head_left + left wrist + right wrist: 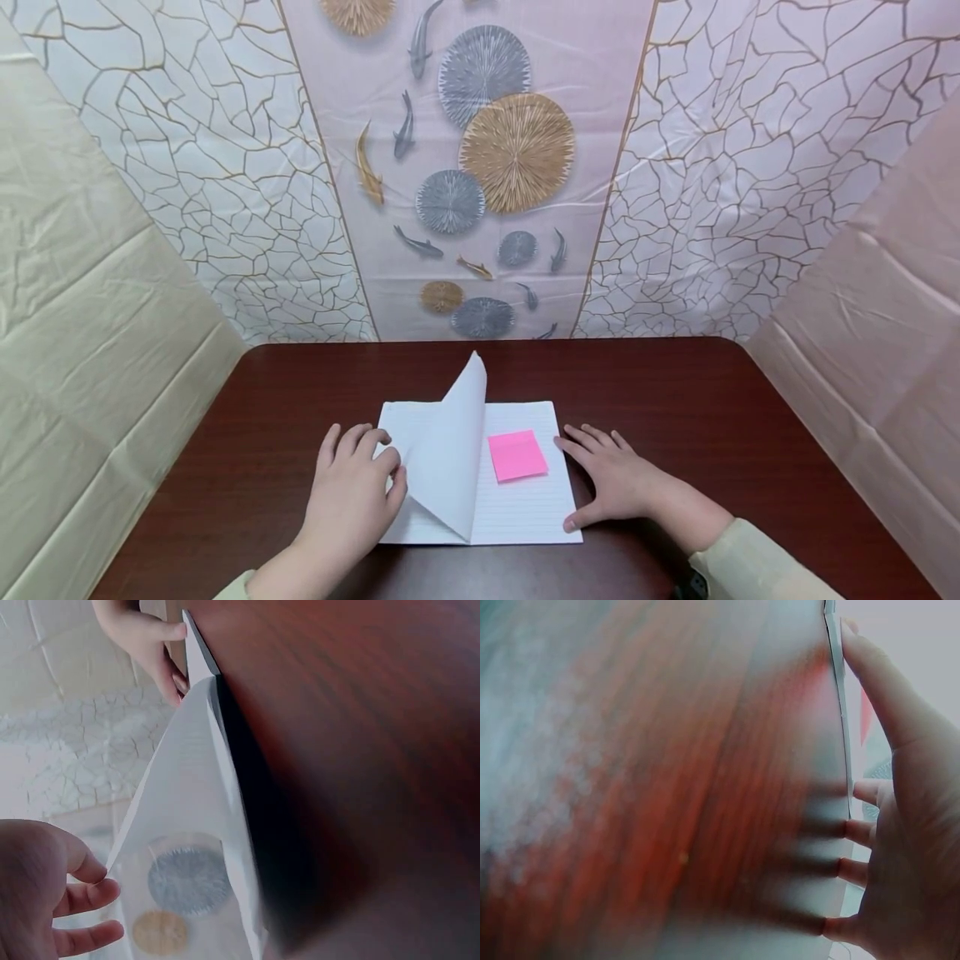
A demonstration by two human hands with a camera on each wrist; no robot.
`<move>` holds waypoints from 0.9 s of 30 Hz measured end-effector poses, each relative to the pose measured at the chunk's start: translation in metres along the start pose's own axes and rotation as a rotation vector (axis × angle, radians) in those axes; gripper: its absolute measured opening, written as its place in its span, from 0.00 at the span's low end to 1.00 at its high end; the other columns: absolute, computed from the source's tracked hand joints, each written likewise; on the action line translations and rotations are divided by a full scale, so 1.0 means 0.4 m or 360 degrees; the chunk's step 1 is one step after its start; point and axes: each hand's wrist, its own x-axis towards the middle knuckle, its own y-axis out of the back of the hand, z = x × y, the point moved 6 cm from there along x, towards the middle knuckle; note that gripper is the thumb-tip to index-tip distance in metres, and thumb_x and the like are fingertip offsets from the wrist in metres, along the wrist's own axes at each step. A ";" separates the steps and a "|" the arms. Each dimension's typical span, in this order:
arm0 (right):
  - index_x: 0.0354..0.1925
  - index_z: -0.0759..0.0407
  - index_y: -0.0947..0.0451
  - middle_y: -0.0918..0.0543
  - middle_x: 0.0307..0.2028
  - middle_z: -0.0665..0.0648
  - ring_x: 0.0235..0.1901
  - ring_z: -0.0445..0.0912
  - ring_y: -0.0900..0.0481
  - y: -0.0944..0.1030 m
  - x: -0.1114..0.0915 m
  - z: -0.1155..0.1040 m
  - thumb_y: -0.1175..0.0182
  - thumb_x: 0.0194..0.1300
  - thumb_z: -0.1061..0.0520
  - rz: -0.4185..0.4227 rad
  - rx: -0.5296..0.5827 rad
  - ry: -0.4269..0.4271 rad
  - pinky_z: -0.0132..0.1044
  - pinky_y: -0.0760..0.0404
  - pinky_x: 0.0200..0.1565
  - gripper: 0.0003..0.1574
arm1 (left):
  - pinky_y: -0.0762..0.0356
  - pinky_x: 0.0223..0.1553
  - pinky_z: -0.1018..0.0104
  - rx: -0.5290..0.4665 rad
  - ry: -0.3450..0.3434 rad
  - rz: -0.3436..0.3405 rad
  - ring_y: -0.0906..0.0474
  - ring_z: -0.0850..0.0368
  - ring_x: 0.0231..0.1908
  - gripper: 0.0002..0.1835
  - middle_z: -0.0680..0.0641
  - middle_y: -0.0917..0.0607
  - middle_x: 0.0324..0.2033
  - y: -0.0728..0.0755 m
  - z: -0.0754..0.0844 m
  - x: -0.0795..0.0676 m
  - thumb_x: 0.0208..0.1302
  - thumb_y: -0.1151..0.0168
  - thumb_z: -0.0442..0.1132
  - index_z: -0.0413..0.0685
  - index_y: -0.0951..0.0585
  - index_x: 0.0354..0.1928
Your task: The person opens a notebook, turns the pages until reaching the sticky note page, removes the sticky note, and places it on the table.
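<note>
An open lined notebook [525, 517] lies on the table, seen in the head view. One of its pages [453, 454] stands lifted and curved over the left half, its top corner pointing up. My left hand [351, 487] pinches that page's lower outer corner between thumb and index finger, which the left wrist view shows closely. A pink sticky note [519, 456] is on the right-hand page. With fingers spread, my right hand [618, 479] rests at the notebook's right edge, thumb and index fingertip touching it. The other fingertips are on the tabletop.
The dark red-brown wooden table [675, 400] reaches back to a patterned cloth backdrop [480, 250]. Pale cloth walls stand at the left [97, 333] and right [870, 333]. A dark band [692, 585] shows at my right wrist.
</note>
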 end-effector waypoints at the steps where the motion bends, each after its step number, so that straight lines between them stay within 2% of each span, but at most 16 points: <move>1: 0.76 0.51 0.43 0.43 0.75 0.60 0.73 0.63 0.47 0.000 0.000 0.000 0.41 0.36 0.10 0.0000 -0.0003 0.0000 0.70 0.48 0.65 0.79 | 0.46 0.65 0.37 -0.0003 0.0021 -0.0006 0.26 0.42 0.54 0.07 0.48 0.17 0.43 0.000 -0.007 -0.006 0.55 0.38 0.40 0.56 0.22 0.21; 6: 0.76 0.52 0.42 0.42 0.75 0.60 0.73 0.63 0.47 0.002 -0.002 -0.003 0.39 0.37 0.11 0.0005 0.0007 -0.0003 0.70 0.48 0.65 0.78 | 0.45 0.64 0.36 -0.0021 0.0111 -0.0068 0.26 0.41 0.53 0.09 0.47 0.17 0.43 0.000 -0.033 -0.033 0.54 0.35 0.38 0.56 0.23 0.20; 14: 0.76 0.53 0.42 0.42 0.74 0.61 0.73 0.63 0.47 0.002 -0.004 -0.005 0.39 0.37 0.11 0.0023 0.0014 0.0007 0.70 0.48 0.65 0.78 | 0.46 0.63 0.33 0.0026 0.0223 -0.0269 0.26 0.41 0.51 0.10 0.46 0.17 0.41 -0.018 -0.056 -0.070 0.56 0.35 0.39 0.54 0.22 0.19; 20: 0.76 0.53 0.42 0.42 0.74 0.61 0.72 0.64 0.46 0.004 -0.006 -0.006 0.39 0.37 0.12 0.0030 0.0017 0.0007 0.71 0.48 0.65 0.78 | 0.42 0.61 0.33 0.0091 0.0224 -0.0391 0.25 0.41 0.48 0.11 0.46 0.18 0.37 -0.032 -0.061 -0.092 0.56 0.36 0.40 0.51 0.22 0.18; 27: 0.76 0.53 0.42 0.42 0.74 0.62 0.72 0.64 0.46 0.006 -0.005 -0.008 0.39 0.37 0.12 0.0028 0.0021 0.0002 0.71 0.48 0.65 0.78 | 0.41 0.61 0.33 0.0149 0.0235 -0.0619 0.26 0.41 0.46 0.10 0.47 0.20 0.34 -0.060 -0.064 -0.112 0.54 0.36 0.41 0.49 0.20 0.18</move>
